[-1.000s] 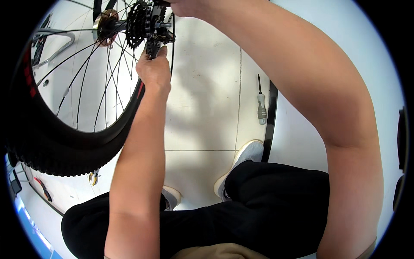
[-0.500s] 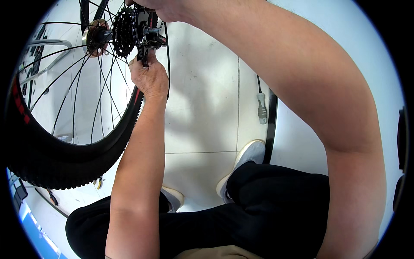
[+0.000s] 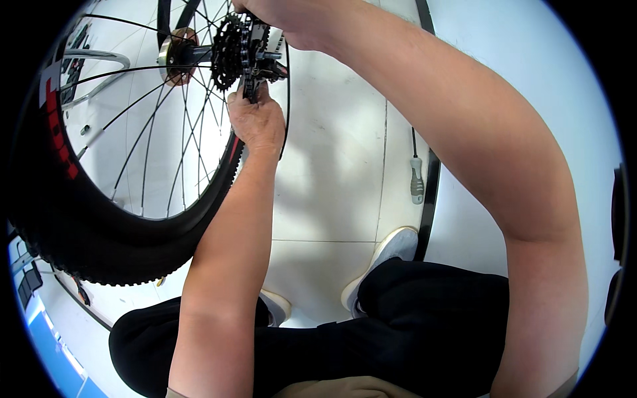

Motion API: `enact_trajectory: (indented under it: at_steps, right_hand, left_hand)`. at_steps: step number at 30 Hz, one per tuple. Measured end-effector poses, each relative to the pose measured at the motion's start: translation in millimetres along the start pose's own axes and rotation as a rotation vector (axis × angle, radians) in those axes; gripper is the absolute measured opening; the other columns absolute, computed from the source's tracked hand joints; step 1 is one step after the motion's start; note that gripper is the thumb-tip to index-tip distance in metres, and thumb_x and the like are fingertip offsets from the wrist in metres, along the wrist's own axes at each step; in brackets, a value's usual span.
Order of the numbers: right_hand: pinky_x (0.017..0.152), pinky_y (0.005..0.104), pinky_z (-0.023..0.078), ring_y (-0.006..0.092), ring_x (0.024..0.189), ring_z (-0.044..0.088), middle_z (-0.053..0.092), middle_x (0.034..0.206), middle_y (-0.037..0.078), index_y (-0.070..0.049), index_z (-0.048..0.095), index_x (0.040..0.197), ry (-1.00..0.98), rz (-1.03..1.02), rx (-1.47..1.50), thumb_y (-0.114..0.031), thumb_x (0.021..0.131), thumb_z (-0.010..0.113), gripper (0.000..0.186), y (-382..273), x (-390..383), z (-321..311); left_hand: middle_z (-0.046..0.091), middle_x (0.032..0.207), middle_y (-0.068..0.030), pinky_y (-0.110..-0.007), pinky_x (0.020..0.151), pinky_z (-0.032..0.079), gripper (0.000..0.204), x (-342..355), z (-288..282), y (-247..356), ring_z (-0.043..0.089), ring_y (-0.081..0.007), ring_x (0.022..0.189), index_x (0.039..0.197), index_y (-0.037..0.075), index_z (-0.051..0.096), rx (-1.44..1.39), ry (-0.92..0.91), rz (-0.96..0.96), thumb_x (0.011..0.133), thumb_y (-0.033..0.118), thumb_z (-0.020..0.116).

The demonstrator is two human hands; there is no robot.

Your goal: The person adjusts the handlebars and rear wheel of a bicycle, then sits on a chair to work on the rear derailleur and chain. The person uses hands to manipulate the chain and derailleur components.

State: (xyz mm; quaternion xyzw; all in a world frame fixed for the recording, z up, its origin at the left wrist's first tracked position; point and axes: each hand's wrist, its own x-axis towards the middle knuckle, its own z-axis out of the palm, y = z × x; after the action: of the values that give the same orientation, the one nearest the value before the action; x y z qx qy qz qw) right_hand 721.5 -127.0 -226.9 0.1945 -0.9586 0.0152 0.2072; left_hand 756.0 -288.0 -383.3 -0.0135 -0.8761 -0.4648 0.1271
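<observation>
At the lower end of the rear derailleur (image 3: 265,66), my left hand (image 3: 257,121) pinches its cage from below, fingertips partly hidden behind the black metal. My right hand (image 3: 288,18) reaches in above, close to the top of the derailleur and the cassette (image 3: 229,50). Its fingers are mostly cut off by the upper edge, so its grip does not show. The chain (image 3: 245,46) runs over the sprockets beside the derailleur. Left of these stands the spoked bicycle wheel with its black knobbly tyre (image 3: 133,249), and a brake disc (image 3: 174,60) sits on the hub.
A screwdriver (image 3: 416,182) with a grey handle lies on the tiled floor (image 3: 325,199), beside a black strip (image 3: 430,199). My shoes (image 3: 391,249) stand below it. A curved metal tube (image 3: 109,60) shows behind the spokes. A black cable (image 3: 287,113) hangs right of the derailleur.
The whole scene has shifted right and slightly down in the picture, wheel, derailleur and both hands together. My left hand keeps its hold on the derailleur cage.
</observation>
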Motion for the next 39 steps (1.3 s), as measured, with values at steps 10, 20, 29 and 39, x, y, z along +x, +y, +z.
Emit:
enact_trajectory:
  at_steps: [10, 20, 29, 39]
  right_hand:
    - [0.068, 0.0366, 0.051, 0.0189, 0.071, 0.06, 0.061, 0.075, 0.005, -0.004, 0.066, 0.083, 0.061, 0.767, 1.625, -0.012, 0.092, 0.068, 0.012, -10, 5, -10]
    - [0.085, 0.0406, 0.057, 0.0243, 0.09, 0.069, 0.067, 0.101, 0.012, 0.0, 0.061, 0.112, 0.165, 1.431, 1.805, -0.021, 0.105, 0.052, 0.024, 35, -61, 45]
    - [0.099, 0.0408, 0.049, 0.0213, 0.107, 0.062, 0.066, 0.115, 0.006, -0.008, 0.065, 0.12, -0.391, 1.156, 2.015, -0.033, 0.108, 0.055, 0.029, -7, -63, 63]
    - [0.092, 0.0391, 0.056, 0.0224, 0.094, 0.067, 0.067, 0.103, 0.008, -0.001, 0.061, 0.115, -0.45, 1.085, 1.916, -0.039, 0.101, 0.068, 0.041, 3, -61, 69]
  left_hand:
    - [0.063, 0.102, -0.0174, -0.04, 0.084, 0.05, 0.02, -1, -2, 12, 0.065, -0.0339, 0.096, 0.103, -0.005, 0.071, -0.131, -0.066, -0.052, 0.091, 0.011, 0.073]
    - [0.068, 0.081, -0.0214, -0.041, 0.077, 0.049, 0.039, -6, 1, 18, 0.062, -0.0305, 0.078, 0.09, -0.009, 0.065, 0.004, -0.039, -0.039, 0.1, 0.029, 0.069]
    - [0.064, 0.099, -0.0215, -0.041, 0.08, 0.049, 0.018, 2, -11, 34, 0.065, -0.0375, 0.091, 0.104, -0.007, 0.069, -0.017, -0.167, -0.142, 0.099, 0.01, 0.065]
    - [0.068, 0.102, -0.0208, -0.039, 0.084, 0.05, 0.02, 11, -14, 14, 0.066, -0.0342, 0.095, 0.11, -0.008, 0.07, -0.088, -0.251, -0.151, 0.096, 0.007, 0.067]
